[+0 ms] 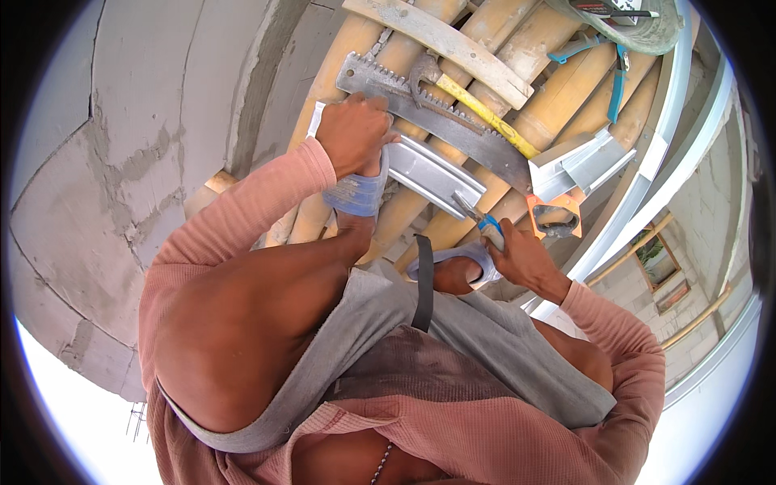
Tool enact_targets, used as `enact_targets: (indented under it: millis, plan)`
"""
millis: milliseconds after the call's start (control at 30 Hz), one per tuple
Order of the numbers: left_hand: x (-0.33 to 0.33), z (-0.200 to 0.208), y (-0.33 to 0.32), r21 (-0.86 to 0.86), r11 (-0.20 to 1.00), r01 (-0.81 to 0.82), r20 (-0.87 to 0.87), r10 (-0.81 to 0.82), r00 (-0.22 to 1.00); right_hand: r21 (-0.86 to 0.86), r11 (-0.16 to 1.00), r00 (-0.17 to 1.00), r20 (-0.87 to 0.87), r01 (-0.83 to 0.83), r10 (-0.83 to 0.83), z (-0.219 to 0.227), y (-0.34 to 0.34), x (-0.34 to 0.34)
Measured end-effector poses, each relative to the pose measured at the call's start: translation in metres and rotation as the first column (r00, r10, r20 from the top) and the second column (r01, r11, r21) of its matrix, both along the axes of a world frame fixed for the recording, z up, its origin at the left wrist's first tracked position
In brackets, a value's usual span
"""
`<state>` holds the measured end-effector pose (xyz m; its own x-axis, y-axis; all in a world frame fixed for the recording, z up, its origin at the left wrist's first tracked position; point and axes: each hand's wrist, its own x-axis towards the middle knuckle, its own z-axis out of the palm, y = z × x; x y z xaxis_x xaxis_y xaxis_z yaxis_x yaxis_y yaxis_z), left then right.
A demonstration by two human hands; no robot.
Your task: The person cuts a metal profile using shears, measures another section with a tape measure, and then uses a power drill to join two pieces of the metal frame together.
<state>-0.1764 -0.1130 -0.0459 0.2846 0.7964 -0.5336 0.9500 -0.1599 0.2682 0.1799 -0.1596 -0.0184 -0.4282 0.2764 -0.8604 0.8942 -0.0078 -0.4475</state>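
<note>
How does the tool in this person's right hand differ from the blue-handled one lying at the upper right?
The held tool is gripped in the right hand, while the blue-handled tool lies on the bamboo poles with no hand on it. The held tool is at the end of the metal channel; the blue-handled tool lies well apart from it, handles spread wide. Both show blue.

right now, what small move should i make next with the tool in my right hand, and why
Perhaps square the tip of the blue-and-grey hand tool to the metal channel's edge before squeezing: your right hand holds the tool with its tip at the channel's right end, while your left hand sits over its left part, seemingly steadying it.
</note>
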Motion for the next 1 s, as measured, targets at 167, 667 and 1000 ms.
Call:
enact_targets:
  millis: [167, 667, 1000]
  plan:
    - [-0.017, -0.016, 0.007, 0.059, 0.998, 0.03, 0.06, -0.034, 0.998, -0.028, 0.998, 0.995, 0.075, -0.057, 0.059, 0.028, 0.013, -0.013]
    - [-0.027, -0.009, -0.031, 0.184, 0.976, 0.12, 0.242, -0.163, 0.956, -0.165, 0.986, 0.998, 0.045, -0.035, 0.043, 0.052, 0.025, -0.011]
    - [-0.055, 0.09, 0.053, -0.064, 0.952, 0.299, -0.015, -0.3, 0.954, 0.374, 0.925, 0.988, -0.108, -0.065, 0.113, 0.057, 0.046, 0.016]
